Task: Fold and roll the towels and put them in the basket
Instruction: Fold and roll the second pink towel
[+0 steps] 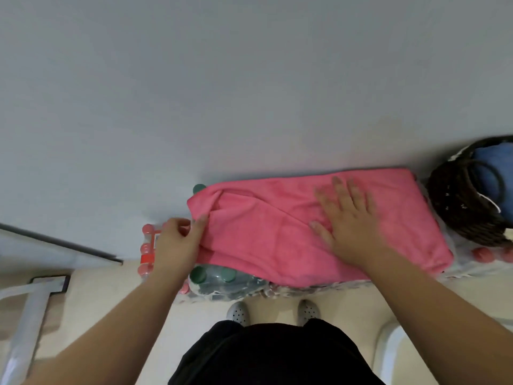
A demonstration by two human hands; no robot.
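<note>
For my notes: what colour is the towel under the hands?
The towel is plain pink; the head view shows it.

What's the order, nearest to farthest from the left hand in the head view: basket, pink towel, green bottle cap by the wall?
1. pink towel: the left hand pinches its left end.
2. green bottle cap: just beyond that hand, at the wall.
3. basket: far right, past the towel's other end.
</note>
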